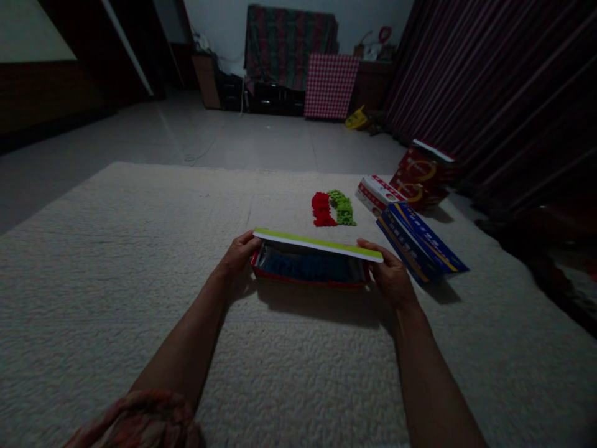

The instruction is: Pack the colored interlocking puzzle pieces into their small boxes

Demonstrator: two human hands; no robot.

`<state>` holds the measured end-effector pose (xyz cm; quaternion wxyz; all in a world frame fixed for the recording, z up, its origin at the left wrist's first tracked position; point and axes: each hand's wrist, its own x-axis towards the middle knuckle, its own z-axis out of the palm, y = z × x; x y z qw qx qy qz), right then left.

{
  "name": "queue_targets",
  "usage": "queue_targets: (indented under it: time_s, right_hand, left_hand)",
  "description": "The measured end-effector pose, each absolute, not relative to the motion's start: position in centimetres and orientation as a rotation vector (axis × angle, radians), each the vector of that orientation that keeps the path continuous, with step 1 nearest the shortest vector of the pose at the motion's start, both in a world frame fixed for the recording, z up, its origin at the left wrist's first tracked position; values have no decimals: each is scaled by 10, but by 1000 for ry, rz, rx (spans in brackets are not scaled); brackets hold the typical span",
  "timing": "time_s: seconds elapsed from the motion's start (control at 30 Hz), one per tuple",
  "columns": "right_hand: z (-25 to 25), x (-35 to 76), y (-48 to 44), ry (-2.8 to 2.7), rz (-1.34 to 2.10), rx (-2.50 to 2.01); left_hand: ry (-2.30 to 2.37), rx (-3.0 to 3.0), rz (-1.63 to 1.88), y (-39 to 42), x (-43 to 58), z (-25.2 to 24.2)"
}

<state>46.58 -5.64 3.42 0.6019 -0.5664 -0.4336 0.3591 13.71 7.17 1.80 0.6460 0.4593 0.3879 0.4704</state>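
A long cardboard box point(310, 283) with red edges is held just above the pale quilted mat, its open side facing me. Its lime-green and white lid point(317, 244) is partly raised, and dark blue pieces point(308, 267) lie inside, too dim to name. My left hand point(240, 252) grips the left end of the box and lid. At the right end, my right hand point(389, 274) has its fingers wrapped round the lid corner and box side. Beyond the box lie red toy pieces point(323, 210) and green toy pieces point(342, 207), side by side.
A blue box point(422, 242) leans on the mat point(140, 261) at the right. Behind it are a white and red box point(380, 194) and a taller red box point(424, 174). Dark curtains point(476, 81) hang along the right; a covered cabinet point(289, 46) stands at the back.
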Motion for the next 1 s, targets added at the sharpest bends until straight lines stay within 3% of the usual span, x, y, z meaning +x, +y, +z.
queue_targets:
  time_s: [0.43,0.77,1.0]
  right_hand:
    - [22,466,-66,-935,925,-1259]
    - [30,467,-89,-1181,1165,-1126]
    - [27,467,-84,-1280,1046,-1246]
  left_hand:
    - [823,849,985,70,129,22]
    - [686,1161,839,76,111,20]
    - [584,1322,631,75,103,24]
